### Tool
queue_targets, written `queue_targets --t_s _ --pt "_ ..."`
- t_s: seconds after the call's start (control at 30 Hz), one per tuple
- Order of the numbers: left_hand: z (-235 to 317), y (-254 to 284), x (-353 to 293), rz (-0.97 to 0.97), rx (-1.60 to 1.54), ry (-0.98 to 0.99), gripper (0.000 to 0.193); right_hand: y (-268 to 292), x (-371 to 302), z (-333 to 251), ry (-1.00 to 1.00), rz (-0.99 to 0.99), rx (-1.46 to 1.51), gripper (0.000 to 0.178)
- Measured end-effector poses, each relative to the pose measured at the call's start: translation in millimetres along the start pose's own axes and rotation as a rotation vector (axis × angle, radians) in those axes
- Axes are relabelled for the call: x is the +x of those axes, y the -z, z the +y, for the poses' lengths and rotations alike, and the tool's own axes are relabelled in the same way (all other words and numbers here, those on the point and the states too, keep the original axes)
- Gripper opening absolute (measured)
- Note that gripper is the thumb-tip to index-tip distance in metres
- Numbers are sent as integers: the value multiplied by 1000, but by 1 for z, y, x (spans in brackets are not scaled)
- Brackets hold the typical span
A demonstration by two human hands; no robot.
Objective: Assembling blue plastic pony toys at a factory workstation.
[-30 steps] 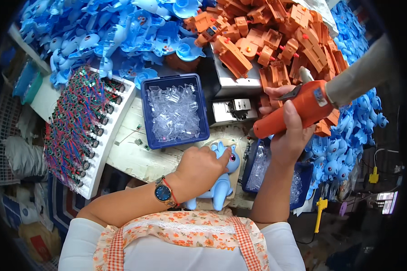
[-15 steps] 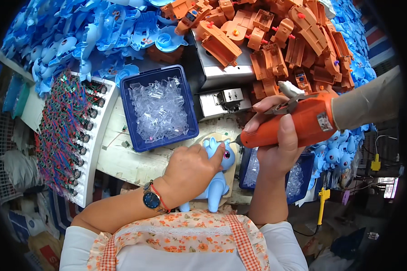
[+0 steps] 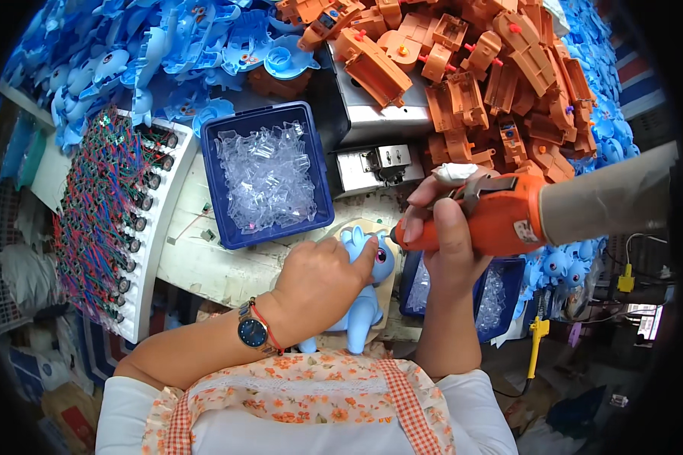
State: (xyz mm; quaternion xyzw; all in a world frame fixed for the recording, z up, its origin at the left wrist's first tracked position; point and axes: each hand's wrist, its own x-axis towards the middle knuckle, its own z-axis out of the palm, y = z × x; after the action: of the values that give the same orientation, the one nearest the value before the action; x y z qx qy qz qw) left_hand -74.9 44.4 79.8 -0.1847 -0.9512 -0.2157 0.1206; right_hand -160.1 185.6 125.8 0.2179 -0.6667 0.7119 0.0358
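Gripped in my left hand is a light blue toy animal with a large dark pink eye and small ears. My fingers wrap its head, and the index finger lies along the head near the eye. My right hand grasps an orange electric screwdriver with a grey-brown wrapped rear end. The screwdriver lies nearly level, its dark tip at the right side of the toy's head. Whether the tip touches the head I cannot tell. A pale board lies beneath the toy.
A blue bin of clear plastic pieces stands behind my left hand; smaller blue bins sit right. Orange housings and blue shells are heaped at the back. Wired parts cover a white foam tray at left.
My right hand and the screwdriver have moved slightly left and toward the toy's head, and the screwdriver's rear end has dipped. My left hand stays on the toy.
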Motion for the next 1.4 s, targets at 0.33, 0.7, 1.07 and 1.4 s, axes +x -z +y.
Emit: queue_targets --t_s 0.33,0.7,1.07,1.4 --pt "5 -3 -4 -28 -15 53 42 -10 37 4 238 136 73 28" --pt "0 -3 -3 14 -29 28 45 18 -11 -38 93 -8 222 36" --pt "2 1 -2 -28 17 10 40 15 -35 -26 -74 -14 173 36" --pt "-11 -4 -7 -4 -115 3 42 16 -21 -28 24 -145 224 32"
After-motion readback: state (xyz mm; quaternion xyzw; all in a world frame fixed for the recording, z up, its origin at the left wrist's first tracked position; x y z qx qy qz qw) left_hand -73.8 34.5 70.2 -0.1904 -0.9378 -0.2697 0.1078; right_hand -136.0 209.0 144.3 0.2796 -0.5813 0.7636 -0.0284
